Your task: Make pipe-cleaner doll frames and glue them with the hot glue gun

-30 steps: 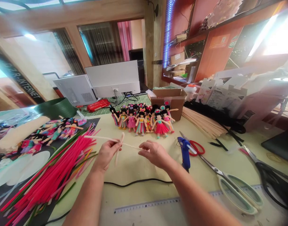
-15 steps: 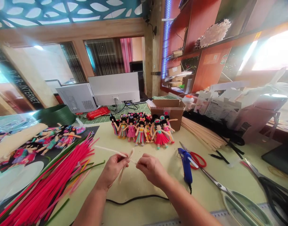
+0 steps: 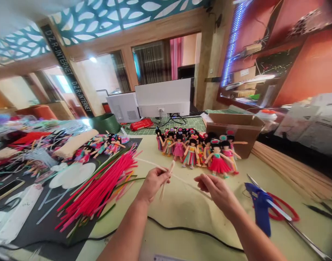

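Note:
My left hand [image 3: 155, 183] is closed in a pinch on cream pipe cleaners [image 3: 163, 189], which cross at its fingertips and form a small loop on top. One long end points up and left; another runs right, down to my right hand. My right hand [image 3: 213, 186] has its fingers curled at that right-hand strand, whose tip shows just beyond the fingertips. The exact contact there is partly hidden. Beyond both hands stands a group of small pipe-cleaner dolls [image 3: 191, 154] in bright dresses.
Red pipe cleaners [image 3: 100, 181] lie heaped at left, near white discs [image 3: 84, 174]. At right are a blue glue gun [image 3: 259, 210], red-handled scissors [image 3: 286, 208] and pale strips [image 3: 285, 170]. A cardboard box [image 3: 233, 127] stands behind the dolls. A black cable [image 3: 182, 228] crosses the near table.
My right hand has moved away from my left, along the cream strand, so a longer stretch shows between them. My left hand keeps its pinch. The view has turned left.

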Motion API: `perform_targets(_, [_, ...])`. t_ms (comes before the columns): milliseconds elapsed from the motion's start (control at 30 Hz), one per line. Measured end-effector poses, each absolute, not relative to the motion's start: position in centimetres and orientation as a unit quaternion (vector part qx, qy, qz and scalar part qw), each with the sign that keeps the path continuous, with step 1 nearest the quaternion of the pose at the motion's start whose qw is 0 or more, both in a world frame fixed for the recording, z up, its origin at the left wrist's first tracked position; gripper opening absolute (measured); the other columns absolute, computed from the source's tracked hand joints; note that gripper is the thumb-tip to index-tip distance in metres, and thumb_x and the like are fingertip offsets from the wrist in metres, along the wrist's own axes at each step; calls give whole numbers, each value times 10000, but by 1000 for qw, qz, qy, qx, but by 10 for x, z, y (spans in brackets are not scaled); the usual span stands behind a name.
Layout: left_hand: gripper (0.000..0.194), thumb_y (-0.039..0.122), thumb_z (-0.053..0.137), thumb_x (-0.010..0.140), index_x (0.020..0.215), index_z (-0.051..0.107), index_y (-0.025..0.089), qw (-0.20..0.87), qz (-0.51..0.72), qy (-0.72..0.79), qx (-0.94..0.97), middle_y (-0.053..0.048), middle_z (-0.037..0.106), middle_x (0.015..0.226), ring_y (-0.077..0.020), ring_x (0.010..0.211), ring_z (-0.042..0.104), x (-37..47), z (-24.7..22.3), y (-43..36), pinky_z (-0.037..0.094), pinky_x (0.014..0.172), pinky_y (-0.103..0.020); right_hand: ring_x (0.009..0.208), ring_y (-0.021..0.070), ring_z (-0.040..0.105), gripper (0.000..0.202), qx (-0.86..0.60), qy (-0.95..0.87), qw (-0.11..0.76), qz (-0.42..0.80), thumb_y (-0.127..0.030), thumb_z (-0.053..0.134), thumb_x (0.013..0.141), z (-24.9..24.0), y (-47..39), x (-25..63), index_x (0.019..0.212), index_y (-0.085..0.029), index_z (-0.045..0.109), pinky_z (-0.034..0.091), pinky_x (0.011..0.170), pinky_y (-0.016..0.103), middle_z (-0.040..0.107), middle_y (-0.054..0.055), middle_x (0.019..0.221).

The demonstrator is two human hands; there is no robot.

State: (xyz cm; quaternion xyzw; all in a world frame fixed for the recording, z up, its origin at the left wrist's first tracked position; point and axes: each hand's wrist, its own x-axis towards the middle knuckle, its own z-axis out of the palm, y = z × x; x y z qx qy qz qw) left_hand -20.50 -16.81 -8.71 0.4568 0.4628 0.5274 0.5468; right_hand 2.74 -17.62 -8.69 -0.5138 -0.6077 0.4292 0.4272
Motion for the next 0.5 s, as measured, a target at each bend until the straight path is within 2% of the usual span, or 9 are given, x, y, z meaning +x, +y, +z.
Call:
perform_targets(233, [344, 367, 816, 599, 801, 693, 117, 589, 521, 449, 425, -44, 676, 751, -123, 630, 614, -197, -81, -174, 487, 662, -268, 663, 169, 574, 603, -516, -559, 459, 458, -707, 550, 719, -77, -180, 31, 814, -136, 723, 474, 646, 291, 641, 72, 690])
perform_targets(367, [338, 369, 816, 603, 771, 696, 101, 604, 507, 440, 430, -57, 683, 718, -125, 616, 616, -195, -79, -176, 481, 656, -267, 674, 170, 583, 570, -521, -524, 473, 481, -685, 608, 694, -75, -178, 37, 826, -143, 725, 487, 680, 300, 648, 72, 696])
perform_targets(500, [339, 326, 844, 567, 772, 685, 109, 632, 528, 423, 378, -52, 690, 709, -123, 615, 621, -196, -78, -175, 475, 643, -251, 688, 164, 591, 495, -502, -447, 493, 553, -628, 656, 697, -78, -176, 42, 833, -159, 730, 496, 679, 298, 650, 72, 736])
